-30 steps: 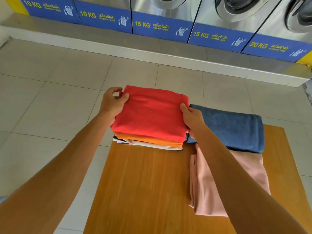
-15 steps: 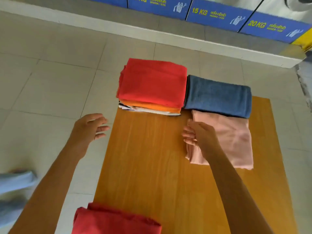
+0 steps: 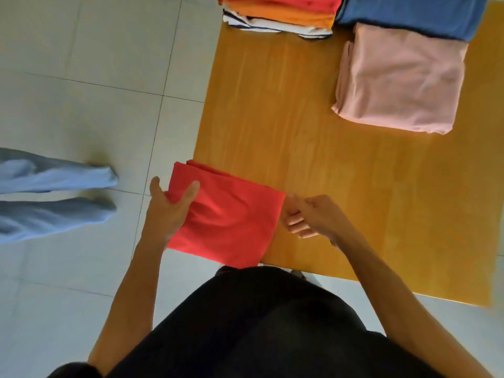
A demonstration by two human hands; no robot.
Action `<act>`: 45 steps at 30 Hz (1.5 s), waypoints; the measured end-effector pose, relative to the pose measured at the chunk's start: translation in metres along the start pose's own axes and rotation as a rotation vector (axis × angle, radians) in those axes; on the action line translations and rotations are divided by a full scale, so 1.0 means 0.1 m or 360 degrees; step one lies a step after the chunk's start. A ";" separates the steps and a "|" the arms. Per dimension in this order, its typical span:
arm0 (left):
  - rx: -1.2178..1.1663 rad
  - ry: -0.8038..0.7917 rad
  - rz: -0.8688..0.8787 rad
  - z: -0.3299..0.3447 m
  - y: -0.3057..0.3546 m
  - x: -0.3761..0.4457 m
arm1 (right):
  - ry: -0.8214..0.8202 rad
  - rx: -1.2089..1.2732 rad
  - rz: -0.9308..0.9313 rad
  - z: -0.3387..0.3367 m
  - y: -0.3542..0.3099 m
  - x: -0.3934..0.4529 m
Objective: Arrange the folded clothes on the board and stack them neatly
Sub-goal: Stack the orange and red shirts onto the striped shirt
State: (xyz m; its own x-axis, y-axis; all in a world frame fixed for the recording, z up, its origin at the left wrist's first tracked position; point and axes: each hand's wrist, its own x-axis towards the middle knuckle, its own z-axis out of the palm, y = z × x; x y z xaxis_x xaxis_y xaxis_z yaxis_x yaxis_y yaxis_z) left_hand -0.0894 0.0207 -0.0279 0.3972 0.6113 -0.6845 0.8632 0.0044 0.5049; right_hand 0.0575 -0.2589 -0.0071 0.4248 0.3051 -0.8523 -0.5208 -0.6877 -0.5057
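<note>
A folded red cloth (image 3: 229, 219) lies at the near left corner of the wooden board (image 3: 313, 148), partly overhanging its edge. My left hand (image 3: 170, 208) grips the cloth's left side, thumb on top. My right hand (image 3: 308, 216) touches the cloth's right edge with fingers curled; whether it grips the fabric I cannot tell. At the far edge sits a stack (image 3: 283, 15) with red on top, then orange, then white striped pieces. Beside it lie a folded blue towel (image 3: 409, 15) and a folded pink garment (image 3: 398, 80).
The board rests on a pale tiled floor (image 3: 81, 64). Light blue-grey trousers (image 3: 54, 192) lie on the floor to the left. My black-clothed body (image 3: 259, 323) fills the near foreground.
The camera tilted down sharply. Both hands dropped from the far stack to the near corner, and my left hand took hold of the second red cloth.
</note>
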 end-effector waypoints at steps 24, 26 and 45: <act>-0.0647 -0.0504 -0.0148 0.49 0.19 -0.48 | 0.0385 0.1013 -0.0124 0.15 0.43 -0.09; -0.0662 -0.0513 -0.0086 0.53 0.26 -0.46 | 0.0363 0.0991 -0.0164 0.06 0.40 -0.07; -0.0505 -0.0117 0.0737 -0.07 2.65 0.70 | 0.0469 0.0920 -0.0727 -1.12 -1.89 0.46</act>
State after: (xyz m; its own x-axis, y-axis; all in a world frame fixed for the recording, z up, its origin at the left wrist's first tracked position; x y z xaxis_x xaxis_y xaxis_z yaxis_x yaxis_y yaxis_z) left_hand 0.1648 0.0705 0.0620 0.7427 0.5492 -0.3831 0.4621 -0.0063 0.8868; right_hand 0.2583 -0.1884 0.0640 0.8256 0.2320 -0.5144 -0.5154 -0.0612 -0.8548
